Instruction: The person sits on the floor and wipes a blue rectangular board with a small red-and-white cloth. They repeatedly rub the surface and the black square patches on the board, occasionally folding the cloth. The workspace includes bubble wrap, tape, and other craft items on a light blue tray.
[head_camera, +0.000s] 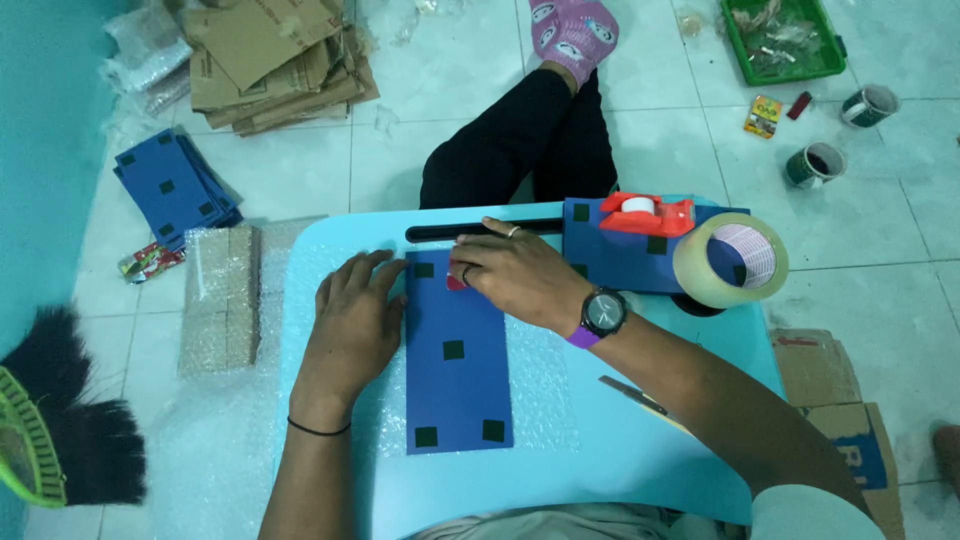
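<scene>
Left hand (352, 325) is lying open and flat, pinning the blue sheet (458, 355) – right hand (515, 275) is pinching a small red piece (455, 283) at its top edge.

The blue sheet (458, 360) looks like matt card with small dark square patches. Under it lies bubble wrap (540, 390), clear and bumpy, on a smooth light-blue plastic tray table (620, 450). The tape roll (730, 260) is glossy, see-through film on a paper core. The red dispenser (648, 214) is shiny plastic. The cardboard (270, 60) is rough brown and matt. The floor tiles (900, 290) are smooth and faintly glossy. The watch (604, 312) has a purple rubbery strap.
</scene>
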